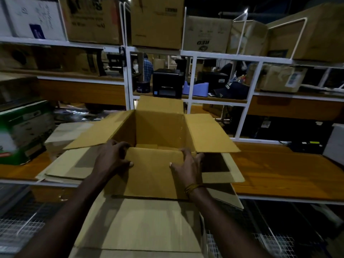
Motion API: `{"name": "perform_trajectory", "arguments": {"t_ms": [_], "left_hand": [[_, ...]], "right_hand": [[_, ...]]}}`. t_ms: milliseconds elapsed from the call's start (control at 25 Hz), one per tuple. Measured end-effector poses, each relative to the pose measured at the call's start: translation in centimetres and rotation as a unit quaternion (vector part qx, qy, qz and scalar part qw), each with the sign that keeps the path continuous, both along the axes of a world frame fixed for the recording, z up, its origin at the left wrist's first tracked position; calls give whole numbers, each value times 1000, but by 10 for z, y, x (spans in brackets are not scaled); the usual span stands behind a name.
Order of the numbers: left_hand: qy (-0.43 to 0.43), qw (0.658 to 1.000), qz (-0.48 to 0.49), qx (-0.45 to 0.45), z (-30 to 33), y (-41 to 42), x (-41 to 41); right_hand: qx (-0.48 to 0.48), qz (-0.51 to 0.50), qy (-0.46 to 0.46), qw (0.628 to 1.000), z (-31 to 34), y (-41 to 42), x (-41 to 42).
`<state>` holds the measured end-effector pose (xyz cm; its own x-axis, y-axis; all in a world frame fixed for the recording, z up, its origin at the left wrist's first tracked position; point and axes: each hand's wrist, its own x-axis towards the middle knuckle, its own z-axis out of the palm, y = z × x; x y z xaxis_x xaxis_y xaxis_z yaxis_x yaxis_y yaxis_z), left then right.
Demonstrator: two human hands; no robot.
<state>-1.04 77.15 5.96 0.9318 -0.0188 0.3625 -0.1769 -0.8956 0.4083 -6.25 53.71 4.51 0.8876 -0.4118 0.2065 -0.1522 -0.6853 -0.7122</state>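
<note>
On the wooden counter [279,174], atop flattened cardboard [70,168], an open box [158,127] stands with flaps spread. Its near flap [152,175] is gripped by the left hand [111,157] and right hand [188,164], fingers curled over its edge.

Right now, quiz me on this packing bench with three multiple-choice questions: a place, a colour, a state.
1. Where is the black label printer relative to the open cardboard box? A) inside it B) on the shelf behind it C) under it
2. What colour is the carton at far left, mainly? A) red B) green C) yellow
3. How is the box's near flap held? A) by both hands B) by one hand C) by neither
Answers: B, it stands on the shelf beyond the box; B, its sides show green; A, the left hand and right hand each grip the flap's top edge.
</note>
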Motion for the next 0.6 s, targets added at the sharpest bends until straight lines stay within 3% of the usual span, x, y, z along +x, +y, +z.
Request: {"name": "perform_trajectory", "arguments": {"t_ms": [320,600], "left_hand": [[170,984,-10,50,-39,15,-13],[87,995,35,23,-75,-3,2]], "right_hand": [[-51,39,63,996,-27,1,-17],[-131,43,82,987,-45,7,-7]]}}
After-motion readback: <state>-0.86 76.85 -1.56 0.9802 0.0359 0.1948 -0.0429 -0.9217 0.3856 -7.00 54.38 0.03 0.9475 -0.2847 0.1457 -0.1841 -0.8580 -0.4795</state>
